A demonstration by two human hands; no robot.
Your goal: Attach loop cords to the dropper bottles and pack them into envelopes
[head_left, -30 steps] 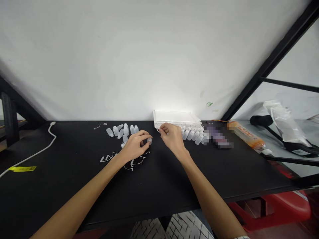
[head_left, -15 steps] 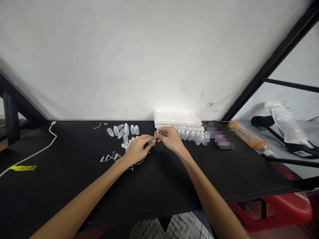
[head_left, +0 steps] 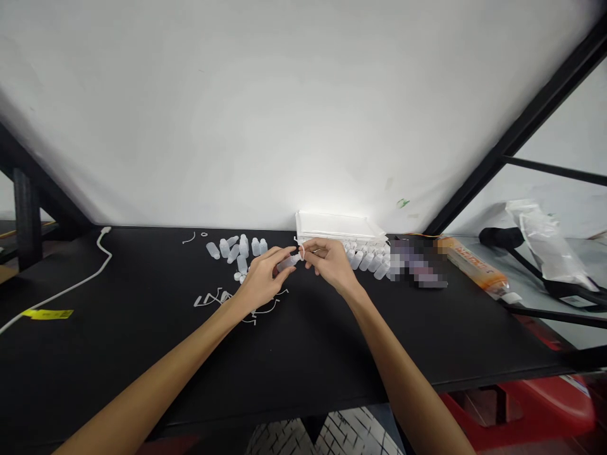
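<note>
Over the middle of the black table (head_left: 303, 366), my left hand (head_left: 263, 276) closes its fingers around a small translucent plastic bottle (head_left: 286, 262), tilted with its mouth toward the right. My right hand (head_left: 331, 260) pinches a thin, curved white tube (head_left: 302, 253) at that mouth. Whether the tube is seated in the bottle is too small to tell. Behind my left hand lie several loose bottles (head_left: 243, 245), some standing and some on their sides. White caps (head_left: 238, 277) are partly hidden by this hand. Bent white tubes (head_left: 265, 311) lie near my left wrist.
Bottles with white tops (head_left: 366, 261) lie in a row right of my right hand, before a stack of flat white sheets (head_left: 339, 224). An orange packet (head_left: 474, 265) is farther right. A white cable (head_left: 107, 256) runs along the left.
The bottle in my left hand has tipped toward the right, and the tube in my right hand now meets its mouth. The whole view has shifted slightly.
</note>
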